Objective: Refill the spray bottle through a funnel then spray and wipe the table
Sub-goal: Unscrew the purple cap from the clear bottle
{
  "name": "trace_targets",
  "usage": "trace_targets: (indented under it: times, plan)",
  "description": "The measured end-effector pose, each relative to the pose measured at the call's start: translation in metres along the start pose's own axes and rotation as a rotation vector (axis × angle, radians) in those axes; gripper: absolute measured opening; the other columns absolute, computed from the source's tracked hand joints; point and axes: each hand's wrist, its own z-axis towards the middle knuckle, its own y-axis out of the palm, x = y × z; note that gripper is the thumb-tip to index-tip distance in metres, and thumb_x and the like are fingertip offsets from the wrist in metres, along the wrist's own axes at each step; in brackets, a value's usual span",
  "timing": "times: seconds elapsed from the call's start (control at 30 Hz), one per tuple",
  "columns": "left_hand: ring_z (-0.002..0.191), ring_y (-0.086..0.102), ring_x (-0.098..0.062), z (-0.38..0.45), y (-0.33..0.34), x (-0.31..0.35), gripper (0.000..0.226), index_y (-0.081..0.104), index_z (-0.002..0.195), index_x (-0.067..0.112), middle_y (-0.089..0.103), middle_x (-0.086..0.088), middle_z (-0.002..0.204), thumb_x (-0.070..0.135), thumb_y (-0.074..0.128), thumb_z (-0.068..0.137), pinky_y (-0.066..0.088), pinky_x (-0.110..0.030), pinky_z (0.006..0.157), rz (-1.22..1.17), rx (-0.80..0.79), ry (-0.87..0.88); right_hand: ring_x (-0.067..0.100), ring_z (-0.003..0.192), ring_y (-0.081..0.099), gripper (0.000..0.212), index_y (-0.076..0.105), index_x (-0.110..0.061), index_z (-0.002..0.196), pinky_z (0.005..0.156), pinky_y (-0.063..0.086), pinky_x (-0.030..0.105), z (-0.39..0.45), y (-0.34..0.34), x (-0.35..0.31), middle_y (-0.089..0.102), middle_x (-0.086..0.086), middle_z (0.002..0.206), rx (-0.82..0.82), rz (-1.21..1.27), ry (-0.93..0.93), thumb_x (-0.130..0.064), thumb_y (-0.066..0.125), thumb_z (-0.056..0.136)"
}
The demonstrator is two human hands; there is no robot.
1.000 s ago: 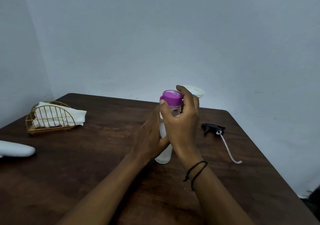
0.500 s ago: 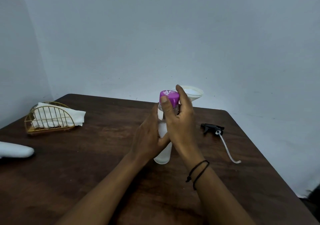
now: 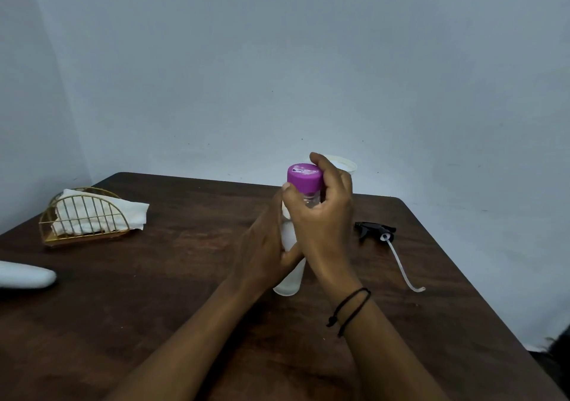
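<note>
At table centre: my left hand (image 3: pixel 265 246) grips the refill bottle (image 3: pixel 288 280); my right hand (image 3: pixel 324 215) pinches its purple cap (image 3: pixel 303 178); twist steadily, keeping the body upright (funnel (image 3: pixel 342 164) waits at one o'clock).

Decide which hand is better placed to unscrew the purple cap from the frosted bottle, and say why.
Right. The right hand already curls its fingers round the purple plastic cap, while the left hand grips the frosted white bottle, steadying it upright on the dark wooden table.

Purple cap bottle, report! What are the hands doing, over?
Left hand grips bottle. Right hand grips purple cap, cap on. Spray head lies off, right. Nothing in the way.
</note>
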Motion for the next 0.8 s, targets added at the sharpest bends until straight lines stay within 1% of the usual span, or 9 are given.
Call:
trace_targets:
  times: [0.07,0.13,0.23,0.3,0.37,0.47,0.63,0.73,0.8]
  plan:
    - [0.098,0.050,0.016,0.002,0.000,0.004,0.091,0.048,0.135,0.002,0.046,0.017,0.116,0.072,0.046,0.078,0.029,0.008,0.084,-0.003,0.009,-0.002,0.002,0.109,0.059,0.060,0.051,-0.019,0.140,0.085,0.050,0.011,0.000,-0.003,0.001,0.057,-0.006,0.126,-0.056,0.078,0.040,-0.025,0.064,0.081]
    - [0.098,0.043,0.026,0.002,0.000,0.003,0.086,0.046,0.137,0.002,0.044,0.018,0.116,0.064,0.049,0.078,0.026,0.010,0.083,0.029,0.021,0.000,0.003,0.113,0.059,0.067,0.042,-0.022,0.147,0.091,0.051,0.016,-0.002,-0.002,0.000,0.056,-0.010,0.130,-0.129,0.125,0.105,-0.034,0.061,0.083]
    - [0.112,0.034,0.032,0.004,-0.001,0.001,0.083,0.038,0.145,0.003,0.045,0.012,0.127,0.053,0.055,0.081,0.027,0.008,0.089,0.016,0.010,0.010,0.006,0.111,0.058,0.067,0.050,-0.018,0.142,0.086,0.047,0.007,-0.001,0.001,-0.002,0.051,-0.006,0.128,-0.069,0.029,0.045,-0.039,0.075,0.083]
    - [0.113,0.038,0.025,0.003,0.000,-0.001,0.082,0.036,0.147,0.004,0.047,0.011,0.128,0.051,0.056,0.082,0.029,0.005,0.091,0.008,0.019,0.002,0.010,0.105,0.061,0.057,0.059,-0.017,0.132,0.081,0.048,0.007,0.001,0.002,-0.002,0.051,-0.003,0.121,0.013,0.020,0.021,-0.031,0.079,0.081]
    - [0.111,0.045,0.017,0.003,0.003,-0.001,0.081,0.036,0.146,0.008,0.050,0.010,0.127,0.056,0.055,0.083,0.033,0.002,0.090,0.007,0.017,0.016,0.010,0.107,0.064,0.052,0.060,-0.019,0.129,0.087,0.054,0.019,0.001,0.000,-0.002,0.058,-0.003,0.123,0.030,0.096,0.049,-0.029,0.080,0.081]
    - [0.119,0.053,-0.002,0.004,0.005,-0.001,0.107,0.040,0.142,0.000,0.054,0.000,0.129,0.086,0.035,0.078,0.033,-0.004,0.092,-0.078,0.049,-0.036,0.014,0.111,0.066,0.048,0.058,-0.017,0.129,0.093,0.056,0.031,0.003,-0.005,-0.005,0.066,0.001,0.122,0.055,0.276,0.117,-0.020,0.077,0.085]
    - [0.119,0.046,0.016,0.003,-0.004,0.002,0.071,0.030,0.145,0.030,0.045,0.025,0.136,0.068,0.048,0.088,0.036,-0.003,0.095,-0.017,0.096,0.088,0.015,0.102,0.070,0.038,0.057,-0.012,0.121,0.085,0.056,0.026,0.008,-0.012,-0.009,0.069,0.002,0.110,0.123,0.423,0.125,-0.012,0.073,0.087]
    - [0.127,0.052,0.000,0.005,-0.003,-0.001,0.071,0.032,0.147,0.030,0.050,0.015,0.144,0.058,0.059,0.088,0.047,-0.024,0.101,-0.028,0.086,0.079,0.021,0.100,0.070,0.039,0.060,-0.013,0.121,0.082,0.058,0.025,0.014,-0.021,-0.005,0.068,0.011,0.115,0.084,0.298,0.095,-0.020,0.074,0.085]
    - [0.127,0.053,-0.005,0.006,-0.004,-0.001,0.074,0.031,0.148,0.029,0.049,0.014,0.145,0.055,0.063,0.087,0.049,-0.030,0.100,-0.018,0.068,0.073,0.019,0.099,0.070,0.041,0.060,-0.016,0.122,0.079,0.055,0.020,0.022,-0.031,0.000,0.068,0.006,0.116,0.031,0.142,0.095,-0.024,0.074,0.085]
